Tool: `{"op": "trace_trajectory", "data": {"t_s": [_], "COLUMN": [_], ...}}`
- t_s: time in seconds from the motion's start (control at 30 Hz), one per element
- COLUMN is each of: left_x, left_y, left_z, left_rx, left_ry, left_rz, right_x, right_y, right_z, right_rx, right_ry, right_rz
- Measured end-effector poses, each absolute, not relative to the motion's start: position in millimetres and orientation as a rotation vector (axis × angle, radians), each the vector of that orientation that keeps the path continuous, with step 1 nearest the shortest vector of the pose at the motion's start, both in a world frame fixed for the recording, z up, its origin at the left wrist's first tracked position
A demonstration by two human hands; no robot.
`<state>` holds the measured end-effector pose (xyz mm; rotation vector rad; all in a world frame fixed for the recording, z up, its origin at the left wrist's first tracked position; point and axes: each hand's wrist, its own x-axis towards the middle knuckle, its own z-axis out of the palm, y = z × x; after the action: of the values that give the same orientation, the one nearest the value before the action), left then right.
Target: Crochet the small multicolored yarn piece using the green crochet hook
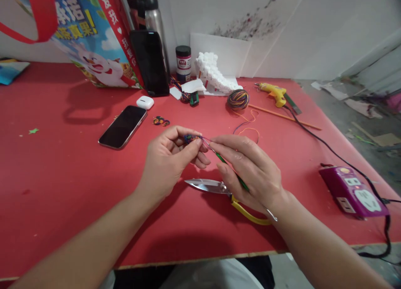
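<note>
A small multicoloured piece of crochet (189,138) is pinched between the thumb and fingers of my left hand (171,155). My right hand (250,168) grips a crochet hook (223,159) with a green handle, its front tip meeting the yarn at the edge of the piece. The hook's other metal end sticks out past my right wrist. Below my hands lie scissors (208,186) with yellow handles, partly hidden by my right hand. Behind them sits a ball of variegated yarn (238,100), with loose strands curling on the red table.
A phone (123,127), a white earbud case (145,102) and a small crocheted piece (161,121) lie at the left. An upright phone (149,63) leans near a bag (103,51). Farther right are a yellow glue gun (273,93), an orange stick (285,116) and a purple power socket (354,193).
</note>
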<state>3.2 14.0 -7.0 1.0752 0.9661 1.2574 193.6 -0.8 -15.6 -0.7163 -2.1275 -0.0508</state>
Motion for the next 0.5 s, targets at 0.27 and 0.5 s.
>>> {"op": "trace_trajectory", "data": {"t_s": [0.27, 0.5], "left_x": [0.7, -5.9], "left_y": [14.4, 19.0], "left_z": [-2.7, -0.6], "left_rx": [1.293, 1.285], "left_ry": [1.109, 1.049], "left_rz": [1.264, 1.093], "right_x": [196.9, 210.2], "right_y": [-2.1, 3.3], "right_z": [-11.1, 4.1], "right_rx": [-0.739, -0.819], "right_ry": [-2.128, -2.044], "right_rz": [0.14, 0.566]}}
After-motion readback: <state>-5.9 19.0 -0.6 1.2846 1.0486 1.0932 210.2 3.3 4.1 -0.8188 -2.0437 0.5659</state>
